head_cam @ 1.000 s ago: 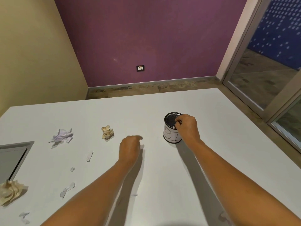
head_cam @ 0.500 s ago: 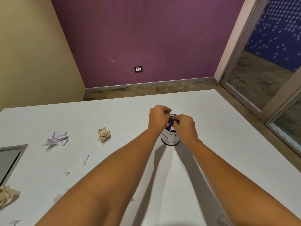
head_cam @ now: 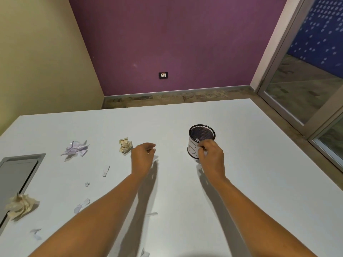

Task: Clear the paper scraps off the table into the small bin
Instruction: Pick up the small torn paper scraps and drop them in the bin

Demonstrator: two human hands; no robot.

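Observation:
The small black mesh bin [head_cam: 191, 145], wrapped in a white label, stands right of centre on the white table [head_cam: 259, 173]; a pale scrap shows inside it. My right hand [head_cam: 212, 157] sits against the bin's near side, fingers curled together, with nothing visible in them. My left hand [head_cam: 143, 156] hovers left of the bin with loose, empty fingers. Just left of that hand lies a beige crumpled ball [head_cam: 125, 145]. Further left lie a purple crumpled paper [head_cam: 75, 148] and a large beige crumple [head_cam: 21, 205]. Several small white scraps [head_cam: 106, 171] lie scattered at left.
A grey recessed panel [head_cam: 18, 171] is set into the table at the left edge. More tiny scraps [head_cam: 81, 205] lie near my left forearm and at the front edge. Beyond the table are a purple wall and a glass door at right.
My left hand has pulled back from over the bin to the left, toward the beige ball. My right hand has dropped from the bin's rim to its near side.

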